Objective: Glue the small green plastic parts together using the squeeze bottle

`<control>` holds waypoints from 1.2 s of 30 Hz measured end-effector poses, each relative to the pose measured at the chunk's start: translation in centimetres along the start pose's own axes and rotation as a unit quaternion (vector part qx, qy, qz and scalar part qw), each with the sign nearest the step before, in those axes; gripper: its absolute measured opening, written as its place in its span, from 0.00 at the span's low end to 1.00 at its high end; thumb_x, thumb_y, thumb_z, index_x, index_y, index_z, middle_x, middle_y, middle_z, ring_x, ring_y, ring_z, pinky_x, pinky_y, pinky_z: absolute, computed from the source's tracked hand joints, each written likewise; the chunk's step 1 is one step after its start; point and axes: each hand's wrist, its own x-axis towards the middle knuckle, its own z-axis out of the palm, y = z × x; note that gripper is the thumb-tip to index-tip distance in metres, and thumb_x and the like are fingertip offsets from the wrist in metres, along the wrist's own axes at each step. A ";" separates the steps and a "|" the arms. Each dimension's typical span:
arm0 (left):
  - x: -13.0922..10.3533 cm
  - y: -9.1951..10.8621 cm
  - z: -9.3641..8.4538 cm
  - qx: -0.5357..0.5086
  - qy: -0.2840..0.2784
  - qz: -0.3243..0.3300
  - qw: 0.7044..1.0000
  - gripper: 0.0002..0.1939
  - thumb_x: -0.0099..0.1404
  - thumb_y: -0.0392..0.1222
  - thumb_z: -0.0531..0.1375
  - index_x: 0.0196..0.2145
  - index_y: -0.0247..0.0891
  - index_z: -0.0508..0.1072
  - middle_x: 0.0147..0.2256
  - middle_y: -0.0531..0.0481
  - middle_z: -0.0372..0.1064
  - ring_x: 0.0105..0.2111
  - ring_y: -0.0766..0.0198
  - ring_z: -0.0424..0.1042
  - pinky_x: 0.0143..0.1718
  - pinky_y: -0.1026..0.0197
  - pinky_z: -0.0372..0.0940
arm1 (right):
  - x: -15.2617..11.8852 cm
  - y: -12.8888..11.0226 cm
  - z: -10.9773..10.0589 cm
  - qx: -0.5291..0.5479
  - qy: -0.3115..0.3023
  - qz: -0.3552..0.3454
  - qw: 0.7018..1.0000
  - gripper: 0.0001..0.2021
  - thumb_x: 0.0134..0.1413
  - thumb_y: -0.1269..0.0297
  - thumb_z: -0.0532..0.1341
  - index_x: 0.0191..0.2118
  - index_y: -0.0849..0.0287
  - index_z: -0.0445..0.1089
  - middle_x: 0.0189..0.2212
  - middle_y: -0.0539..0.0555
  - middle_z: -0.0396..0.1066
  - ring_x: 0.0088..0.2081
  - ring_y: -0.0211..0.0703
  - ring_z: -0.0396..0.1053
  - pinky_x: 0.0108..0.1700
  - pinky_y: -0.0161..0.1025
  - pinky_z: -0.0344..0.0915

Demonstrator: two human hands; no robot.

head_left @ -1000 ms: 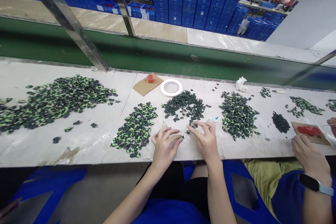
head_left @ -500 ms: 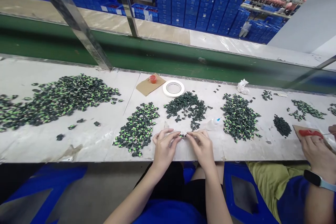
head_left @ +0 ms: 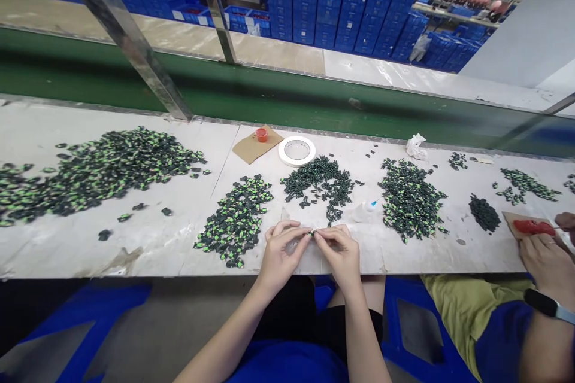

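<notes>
My left hand (head_left: 284, 246) pinches a small black-and-green piece (head_left: 312, 233) between thumb and forefinger, just above the table's near edge. From the other side my right hand (head_left: 340, 249) closes its fingertips on the same piece; whether it holds a second tiny part there is too small to tell. Left of my hands spreads a pile of black-and-green pieces (head_left: 236, 218). Straight ahead of them lies a heap of small dark parts (head_left: 318, 179). A clear nozzle with a blue tip (head_left: 373, 204) rests beyond my right hand.
A white tape roll (head_left: 297, 151) and a red cup (head_left: 261, 134) on cardboard (head_left: 246, 149) lie at the back. Larger piles (head_left: 121, 167) stretch left; another pile (head_left: 411, 200) sits right. At far right a co-worker's hand (head_left: 545, 257) is near a red object (head_left: 533, 227).
My hands have come closer together, and the fingertips of both now meet at the small piece. The co-worker's hands at the right have shifted slightly.
</notes>
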 end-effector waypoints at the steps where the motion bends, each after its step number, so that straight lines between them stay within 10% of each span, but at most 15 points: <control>1: 0.0 0.1 -0.1 -0.005 -0.005 -0.002 1.000 0.07 0.62 0.42 0.61 0.36 0.45 0.79 0.36 0.49 0.78 0.43 0.56 0.73 0.51 0.50 0.58 | 0.0 -0.1 0.0 0.000 0.003 -0.006 1.000 0.04 0.52 0.64 0.64 0.30 0.53 0.78 0.28 0.53 0.76 0.34 0.44 0.69 0.31 0.38 0.69; 9: 0.1 0.5 -0.6 -0.017 -0.060 0.018 0.998 0.07 0.62 0.41 0.60 0.35 0.46 0.78 0.36 0.49 0.77 0.46 0.55 0.71 0.52 0.48 0.58 | 0.1 0.4 -0.4 0.071 -0.003 0.020 0.997 0.14 0.47 0.63 0.66 0.42 0.57 0.76 0.29 0.52 0.73 0.30 0.41 0.74 0.26 0.34 0.71; 30: 0.0 0.3 -0.7 -0.032 -0.100 0.013 0.994 0.07 0.62 0.41 0.60 0.36 0.45 0.78 0.37 0.49 0.78 0.47 0.54 0.70 0.54 0.45 0.51 | -0.8 1.0 -0.4 0.002 -0.015 -0.044 0.999 0.11 0.49 0.71 0.62 0.40 0.54 0.68 0.32 0.49 0.66 0.30 0.37 0.72 0.36 0.36 0.71; 36: 0.4 0.2 -1.4 0.027 -0.056 0.016 0.998 0.14 0.63 0.43 0.60 0.47 0.43 0.74 0.36 0.49 0.78 0.46 0.53 0.71 0.53 0.45 0.52 | -0.8 0.7 -3.3 -0.132 0.046 -0.099 0.985 0.03 0.54 0.66 0.62 0.33 0.54 0.74 0.28 0.53 0.72 0.35 0.45 0.67 0.37 0.43 0.68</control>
